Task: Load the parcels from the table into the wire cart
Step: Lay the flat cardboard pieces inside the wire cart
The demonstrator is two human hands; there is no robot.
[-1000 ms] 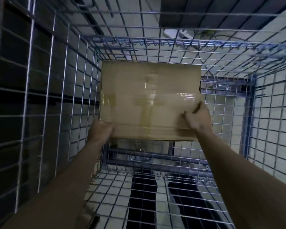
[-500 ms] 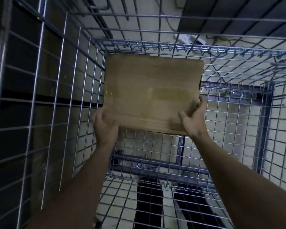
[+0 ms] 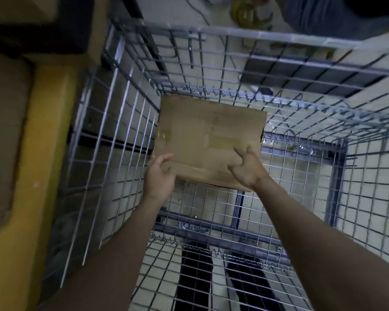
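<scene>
The silver wire-mesh cart (image 3: 130, 153) holds one flat brown cardboard parcel (image 3: 209, 140), lying in its far left corner on the mesh floor. The left hand (image 3: 160, 173) and right hand (image 3: 247, 167) hover at its near edge with fingers loosely curled, seemingly gripping nothing, so this parcel looks delivered. The table is out of view, so any remaining parcels cannot be counted.

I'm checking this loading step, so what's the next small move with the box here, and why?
Probably draw both hands back out of the wire cart. The cardboard parcel looks settled in its far left corner, and the left hand and right hand have loosened, with fingers spread at its near edge.
</scene>
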